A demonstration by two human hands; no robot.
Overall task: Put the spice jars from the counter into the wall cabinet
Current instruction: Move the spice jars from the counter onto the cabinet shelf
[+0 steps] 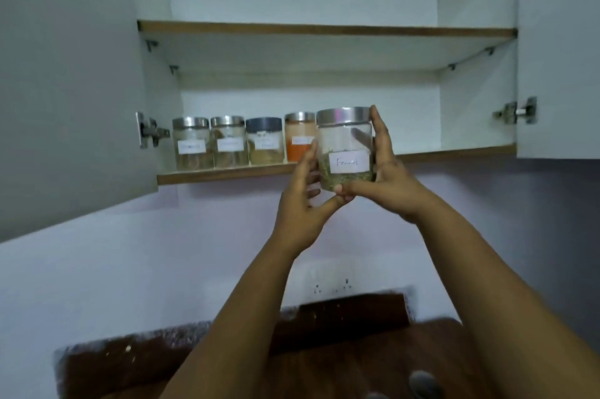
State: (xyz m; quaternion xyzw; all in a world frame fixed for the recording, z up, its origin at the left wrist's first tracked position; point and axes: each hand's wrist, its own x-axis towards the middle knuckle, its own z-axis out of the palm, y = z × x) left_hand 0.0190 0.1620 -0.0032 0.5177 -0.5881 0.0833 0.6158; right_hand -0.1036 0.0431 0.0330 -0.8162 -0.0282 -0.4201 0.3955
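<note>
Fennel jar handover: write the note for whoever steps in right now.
Left hand and right hand both grip the fennel jar, held up in front of the lower shelf of the open wall cabinet, not yet set down.
Done: four jars stand in a row at the shelf's left.
Left: set the fennel jar on the bare shelf beside the orange-filled jar. The counter is blurred, so any further jars cannot be told.

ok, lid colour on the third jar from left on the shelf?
Dark grey lid, unlike the silver ones; head view.
</note>
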